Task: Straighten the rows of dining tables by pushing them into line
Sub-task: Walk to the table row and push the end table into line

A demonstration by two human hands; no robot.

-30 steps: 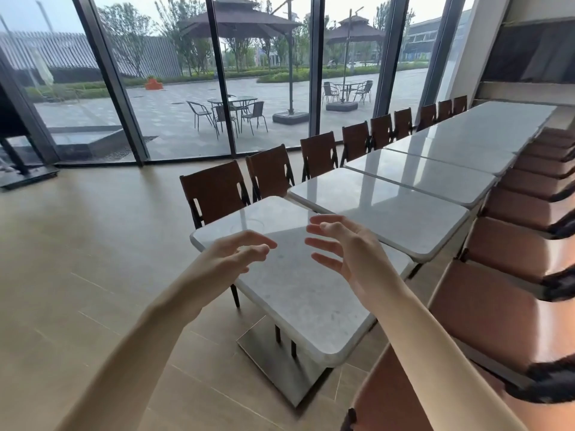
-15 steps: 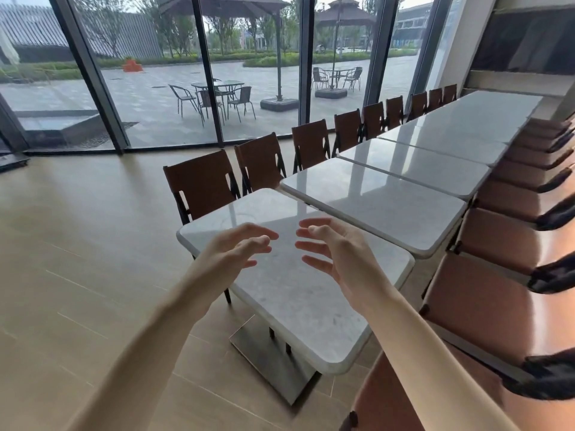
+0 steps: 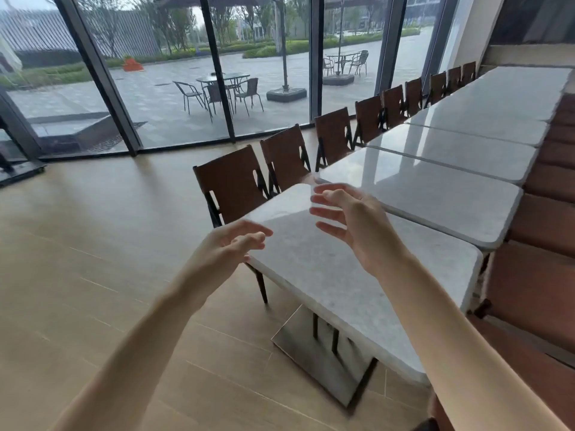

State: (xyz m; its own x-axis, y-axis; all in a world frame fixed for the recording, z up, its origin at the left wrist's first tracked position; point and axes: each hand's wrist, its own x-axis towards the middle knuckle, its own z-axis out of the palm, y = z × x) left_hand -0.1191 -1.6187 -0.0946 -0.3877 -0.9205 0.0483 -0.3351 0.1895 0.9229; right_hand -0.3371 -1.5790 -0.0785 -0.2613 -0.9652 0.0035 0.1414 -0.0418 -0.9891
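A row of white marble dining tables runs away to the upper right. The nearest table [image 3: 326, 275] sits skewed, its left corner jutting out of line with the second table [image 3: 429, 188]. My left hand [image 3: 230, 247] hovers over the near table's left edge, fingers loosely spread, holding nothing. Higher up, my right hand [image 3: 351, 222] hangs above the tabletop with its fingers spread, also holding nothing. Neither hand plainly touches the table.
Brown chairs [image 3: 233, 185] line the window side of the tables. A brown bench seat [image 3: 535, 281] runs along the right side. The near table stands on a metal base plate [image 3: 320, 356]. Wooden floor [image 3: 93, 244] stretches left toward glass walls.
The view has swung left, so tables sit further right in frame. Both hands stay raised over the near table; the right hand has risen and the left sits over the table's left edge.
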